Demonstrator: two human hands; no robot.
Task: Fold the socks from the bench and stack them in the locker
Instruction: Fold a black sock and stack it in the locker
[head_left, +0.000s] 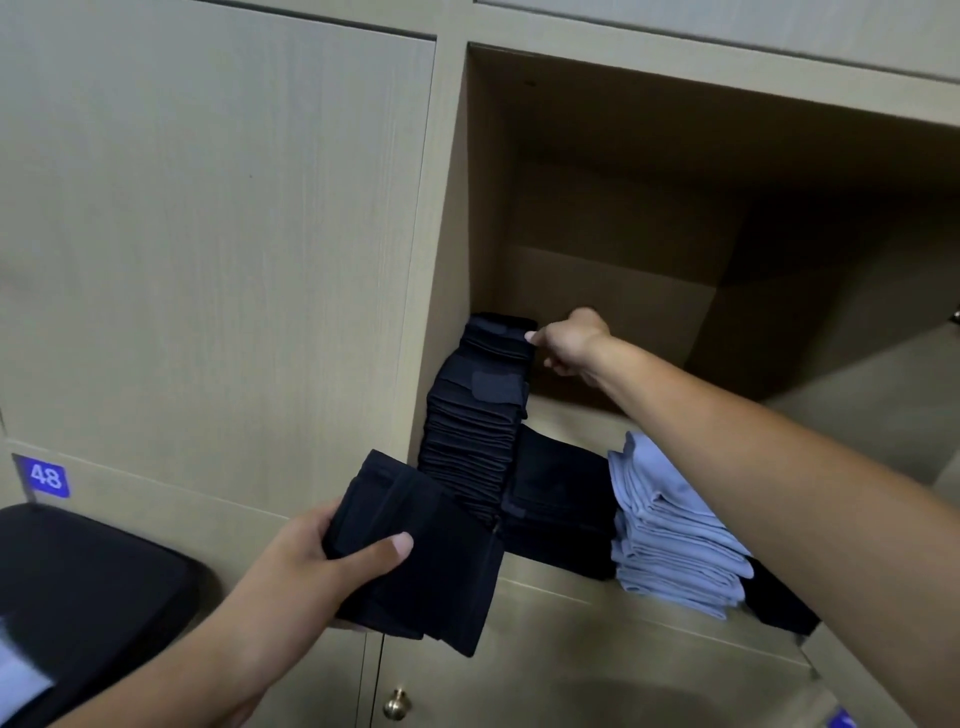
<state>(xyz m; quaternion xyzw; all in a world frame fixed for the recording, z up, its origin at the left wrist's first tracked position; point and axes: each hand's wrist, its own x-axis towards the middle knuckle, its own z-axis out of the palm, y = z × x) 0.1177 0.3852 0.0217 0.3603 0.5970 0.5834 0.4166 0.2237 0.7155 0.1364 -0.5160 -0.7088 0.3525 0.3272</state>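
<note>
Now my left hand (291, 566) grips the soft, limp folded navy socks (415, 551) by one edge; my right hand (569, 340) pinches the tall dark sock stack's (472, 415) top, steadying it.

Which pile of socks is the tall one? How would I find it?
Look into the open locker, the cubby right of the shut door. Against its left wall stands the tall stack of dark socks, which the right hand touches at the top. It rises far above the low dark pile and the light-blue pile.
</note>
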